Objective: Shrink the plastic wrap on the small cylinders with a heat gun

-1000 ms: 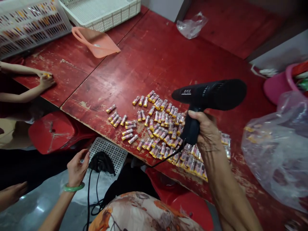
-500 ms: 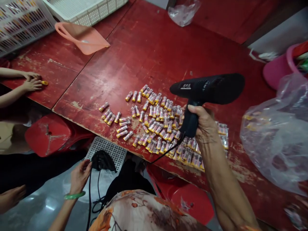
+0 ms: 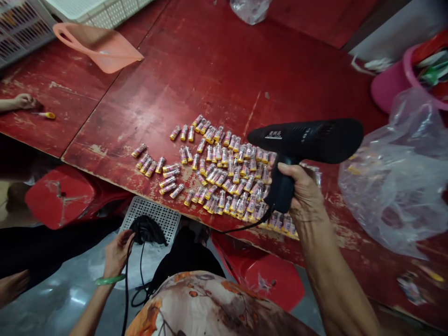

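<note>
My right hand (image 3: 306, 191) is closed round the handle of a black hair dryer (image 3: 304, 140), held above the table with its nozzle pointing left. Beneath and left of it lie many small tubes (image 3: 217, 170) in clear wrap, with pinkish-purple print and yellow ends. Some are packed close together; several lie apart on the left. A black cord runs down from the dryer's handle over the table edge. Low at the left, my left hand (image 3: 118, 252), with a green bangle above it, pinches a black cord (image 3: 126, 280) beside the table.
An orange scoop (image 3: 101, 49) and white baskets (image 3: 105, 14) stand at the far left. Another person's hand (image 3: 24, 101) rests near a yellow-ended piece (image 3: 49, 115). Plastic bags (image 3: 395, 186) and a pink bucket (image 3: 388, 86) are at right. Red stools (image 3: 59, 196) stand below the table edge.
The view has shifted, so the table appears further up and left. My hair dryer has moved rightward and nearer me over the tubes. One of the other person's hands has left the view.
</note>
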Demonstrator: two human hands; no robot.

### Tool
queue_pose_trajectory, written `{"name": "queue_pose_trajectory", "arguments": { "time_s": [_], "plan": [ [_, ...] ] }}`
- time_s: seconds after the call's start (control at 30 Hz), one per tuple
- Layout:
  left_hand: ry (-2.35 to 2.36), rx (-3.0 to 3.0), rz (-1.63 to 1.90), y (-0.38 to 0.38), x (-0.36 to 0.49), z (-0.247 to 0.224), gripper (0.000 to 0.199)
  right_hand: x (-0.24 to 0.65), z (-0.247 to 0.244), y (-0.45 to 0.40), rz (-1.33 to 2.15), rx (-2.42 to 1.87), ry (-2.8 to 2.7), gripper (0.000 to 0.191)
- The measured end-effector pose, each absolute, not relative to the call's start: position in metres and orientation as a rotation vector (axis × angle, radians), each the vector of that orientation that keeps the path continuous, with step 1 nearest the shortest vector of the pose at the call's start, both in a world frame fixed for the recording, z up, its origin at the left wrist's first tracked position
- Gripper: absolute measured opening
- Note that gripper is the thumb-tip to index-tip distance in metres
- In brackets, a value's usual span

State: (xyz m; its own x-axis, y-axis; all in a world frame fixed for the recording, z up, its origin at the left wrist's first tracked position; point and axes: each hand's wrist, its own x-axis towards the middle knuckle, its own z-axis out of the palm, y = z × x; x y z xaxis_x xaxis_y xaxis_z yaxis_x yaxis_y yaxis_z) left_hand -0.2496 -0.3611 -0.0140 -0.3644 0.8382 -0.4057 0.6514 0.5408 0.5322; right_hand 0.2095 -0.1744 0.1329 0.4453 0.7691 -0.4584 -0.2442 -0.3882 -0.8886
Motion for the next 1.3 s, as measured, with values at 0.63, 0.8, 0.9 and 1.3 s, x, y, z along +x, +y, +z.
{"name": "queue_pose_trajectory", "arguments": {
  "time_s": [0.63,0.8,0.9,1.3],
  "plan": [
    [2.091,1.211,0.368,-0.384,-0.246,-0.031,0.049,0.180,0.117,-0.176,1.391,-1.602,-0.442,0.025],
    [2.134,1.128,0.400,-0.391,-0.250,-0.030,0.048,0.175,0.117,-0.175,1.278,-1.659,-0.456,0.025],
    [2.151,1.160,0.424,-0.392,-0.250,-0.026,0.046,0.172,0.127,-0.184,1.356,-1.603,-0.507,0.027],
    [2.200,1.411,0.539,-0.403,-0.236,-0.021,0.045,0.214,0.128,-0.200,1.146,-1.650,-0.437,0.028]
  ]
}}
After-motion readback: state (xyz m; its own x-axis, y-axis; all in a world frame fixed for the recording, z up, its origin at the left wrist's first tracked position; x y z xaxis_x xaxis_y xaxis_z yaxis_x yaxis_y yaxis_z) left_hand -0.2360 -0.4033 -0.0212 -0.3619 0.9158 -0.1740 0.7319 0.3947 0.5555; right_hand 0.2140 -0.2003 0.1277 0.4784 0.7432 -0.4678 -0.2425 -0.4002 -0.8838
